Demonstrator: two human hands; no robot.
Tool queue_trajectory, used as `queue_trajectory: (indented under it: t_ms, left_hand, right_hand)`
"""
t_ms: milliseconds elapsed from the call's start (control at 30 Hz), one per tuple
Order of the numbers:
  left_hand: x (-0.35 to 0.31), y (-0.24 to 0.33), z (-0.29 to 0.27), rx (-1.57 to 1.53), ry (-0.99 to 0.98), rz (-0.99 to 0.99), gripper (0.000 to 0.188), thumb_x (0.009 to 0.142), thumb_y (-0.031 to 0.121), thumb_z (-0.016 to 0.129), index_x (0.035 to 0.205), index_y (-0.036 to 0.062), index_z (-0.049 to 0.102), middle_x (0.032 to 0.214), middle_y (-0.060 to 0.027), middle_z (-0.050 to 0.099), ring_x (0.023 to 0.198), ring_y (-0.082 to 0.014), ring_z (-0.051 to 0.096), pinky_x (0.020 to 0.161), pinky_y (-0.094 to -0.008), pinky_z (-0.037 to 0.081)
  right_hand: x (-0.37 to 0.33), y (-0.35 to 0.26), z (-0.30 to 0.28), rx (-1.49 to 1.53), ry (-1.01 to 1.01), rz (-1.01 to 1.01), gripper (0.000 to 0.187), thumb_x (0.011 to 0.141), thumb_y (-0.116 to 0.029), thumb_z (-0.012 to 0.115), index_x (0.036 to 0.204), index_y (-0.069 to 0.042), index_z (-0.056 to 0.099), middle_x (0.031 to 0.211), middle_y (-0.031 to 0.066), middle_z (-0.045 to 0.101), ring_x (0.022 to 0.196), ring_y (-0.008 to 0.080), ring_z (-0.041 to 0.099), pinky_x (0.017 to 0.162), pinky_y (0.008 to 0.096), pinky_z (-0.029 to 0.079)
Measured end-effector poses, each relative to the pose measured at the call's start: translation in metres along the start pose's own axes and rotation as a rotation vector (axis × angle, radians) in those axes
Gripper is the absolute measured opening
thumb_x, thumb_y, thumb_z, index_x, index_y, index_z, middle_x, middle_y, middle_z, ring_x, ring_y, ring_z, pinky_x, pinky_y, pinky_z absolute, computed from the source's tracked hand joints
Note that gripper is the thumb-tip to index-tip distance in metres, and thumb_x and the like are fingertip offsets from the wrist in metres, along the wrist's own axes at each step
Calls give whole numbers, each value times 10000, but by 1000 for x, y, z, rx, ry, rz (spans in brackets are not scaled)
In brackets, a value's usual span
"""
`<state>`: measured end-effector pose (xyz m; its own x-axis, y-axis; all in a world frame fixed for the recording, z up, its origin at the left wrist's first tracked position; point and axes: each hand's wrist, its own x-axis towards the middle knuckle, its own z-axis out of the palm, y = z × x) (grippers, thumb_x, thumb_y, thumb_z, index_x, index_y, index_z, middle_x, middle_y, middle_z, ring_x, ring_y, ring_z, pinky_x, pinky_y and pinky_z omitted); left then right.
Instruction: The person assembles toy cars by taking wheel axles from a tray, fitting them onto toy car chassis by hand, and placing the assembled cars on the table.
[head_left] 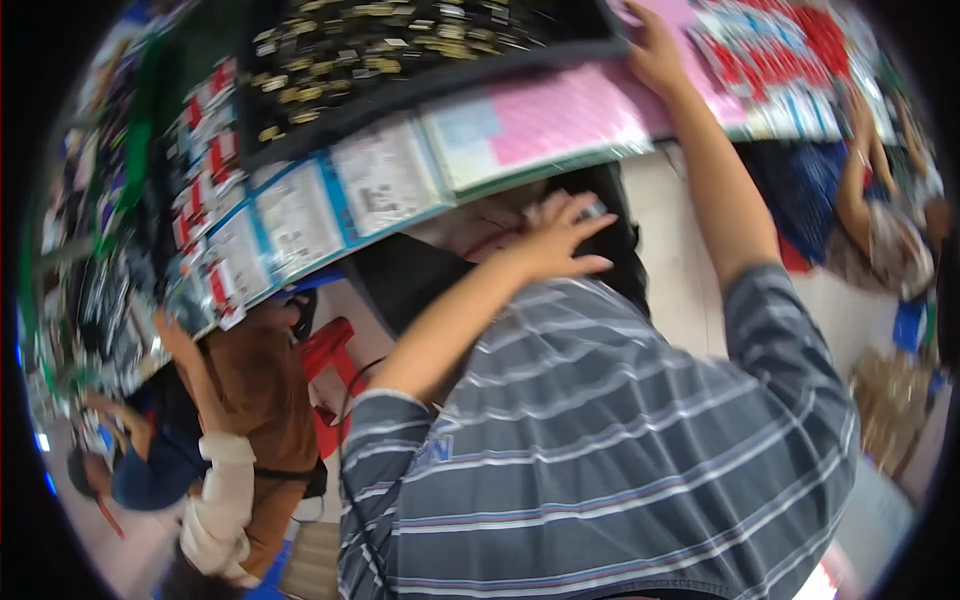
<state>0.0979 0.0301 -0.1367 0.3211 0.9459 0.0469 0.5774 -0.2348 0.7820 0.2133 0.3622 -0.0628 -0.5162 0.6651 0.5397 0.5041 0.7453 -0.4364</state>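
Observation:
A black tray [540,62] lies across the top of the view, with many small gold and silver pieces [385,40] scattered in it. At its right end is my right hand [655,50], arm stretched forward, fingers closed round the tray's edge. My left hand [560,238] is close to my body, below the table's front edge. Its fingers are spread and blurred. A small grey shiny thing [592,211] shows by its fingertips; I cannot make out what it is.
Pink and white sheets [570,112] and printed papers [385,180] lie along the table's front. Red and white packets [765,50] are at the right, more [208,150] at the left. Co-workers sit on both sides; a red stool [330,350] stands at the left.

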Motion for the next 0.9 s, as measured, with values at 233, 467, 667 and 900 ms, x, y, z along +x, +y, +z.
queue_trajectory:
  t_ms: [233,467,667,900]
  left_hand:
    - [-2,-50,33,-223,326,-106,500,813,254,820,1273,195,634,1378,-171,412,1217,-419,515,1014,-471,467]
    - [3,-47,19,-160,409,37,527,847,0,705,1330,142,548,1253,-196,520,1106,-431,554,918,-484,490]
    - [-14,-30,-11,-1046,434,-241,578,924,-21,620,1449,-36,380,1357,-133,541,1231,-209,543,1046,-346,430]
    - [-52,12,-59,-1851,219,-154,853,833,137,747,1558,132,297,1174,-95,550,864,-178,580,653,-272,505]
  right_hand:
    - [17,-47,-1,20,-164,-76,457,711,-175,682,1158,-83,685,1215,187,626,1097,424,549,954,460,482]
    - [12,-52,-7,52,-92,-92,318,696,-133,691,1006,-64,688,1096,178,642,1007,416,567,896,461,489]
    - [9,-51,2,197,-106,44,176,713,-86,669,878,-24,664,937,183,613,898,393,601,805,423,492]
    - [4,-58,-5,123,-79,68,221,719,-43,656,937,-10,677,975,180,626,947,399,617,834,424,492]
